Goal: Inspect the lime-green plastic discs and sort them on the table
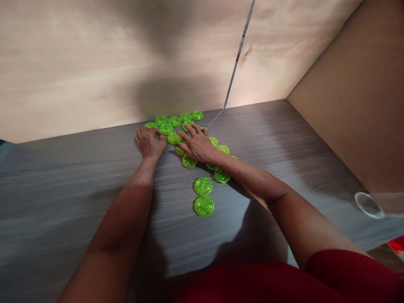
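Several translucent lime-green plastic coins lie flat on a grey wood-grain table, in a loose slanting band. At the band's left end is my left hand, its fingers curled inward. A sliver of green coin shows between its thumb and forefinger; most of that coin is hidden. My right hand rests palm down over the middle of the band, fingers spread, covering some coins in part. A coin lies between the two hands. Other coins show under and beside my right wrist, partly covered by the forearm.
A pale wooden panel rises behind the coins, and a brown side panel stands at the right. A thin grey strip runs up the back panel. A clear plastic cylinder lies on its side at the right.
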### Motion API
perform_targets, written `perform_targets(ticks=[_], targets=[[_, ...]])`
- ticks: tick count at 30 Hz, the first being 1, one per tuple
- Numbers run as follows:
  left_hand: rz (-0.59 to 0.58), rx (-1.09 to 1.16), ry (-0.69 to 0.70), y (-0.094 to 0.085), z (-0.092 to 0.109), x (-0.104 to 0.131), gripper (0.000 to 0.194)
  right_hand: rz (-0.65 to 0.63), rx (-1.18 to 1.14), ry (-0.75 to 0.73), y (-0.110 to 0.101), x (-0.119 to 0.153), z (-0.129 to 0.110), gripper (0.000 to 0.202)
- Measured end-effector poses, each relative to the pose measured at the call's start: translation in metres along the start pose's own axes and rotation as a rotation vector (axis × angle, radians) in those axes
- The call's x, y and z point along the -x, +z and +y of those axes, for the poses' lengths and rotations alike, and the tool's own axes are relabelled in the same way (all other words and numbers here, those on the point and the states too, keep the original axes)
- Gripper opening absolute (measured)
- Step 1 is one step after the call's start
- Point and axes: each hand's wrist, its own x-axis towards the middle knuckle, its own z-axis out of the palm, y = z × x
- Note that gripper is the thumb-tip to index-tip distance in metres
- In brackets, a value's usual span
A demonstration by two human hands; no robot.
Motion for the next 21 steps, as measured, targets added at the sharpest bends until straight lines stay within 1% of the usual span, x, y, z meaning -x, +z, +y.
perform_targets(ticks=[2,5,10,13,16,19,21], targets=[[0.007,0.013,-0.002,-0.002,0.000,0.000,0.023,-0.072,0.024,0.008,0.001,-0.001,0.004,0.058],[0.012,0.043,0.020,-0.004,0.000,0.000,0.026,-0.145,0.037,-0.031,0.001,-0.002,0.006,0.059],[-0.040,0.097,0.137,-0.003,0.003,0.000,0.019,-0.149,-0.033,-0.144,-0.007,-0.002,0.006,0.051],[-0.084,0.080,0.187,0.000,0.004,0.002,0.018,-0.130,-0.002,-0.116,-0.013,-0.003,0.011,0.045],[-0.118,0.059,0.213,-0.002,0.007,0.004,0.020,-0.172,0.050,-0.074,-0.021,-0.004,0.015,0.043],[-0.131,0.026,0.217,-0.005,0.010,0.007,0.023,-0.239,0.070,-0.076,-0.028,-0.003,0.016,0.048],[-0.130,0.011,0.209,-0.008,0.013,0.009,0.023,-0.256,0.079,-0.072,-0.031,-0.002,0.017,0.055]])
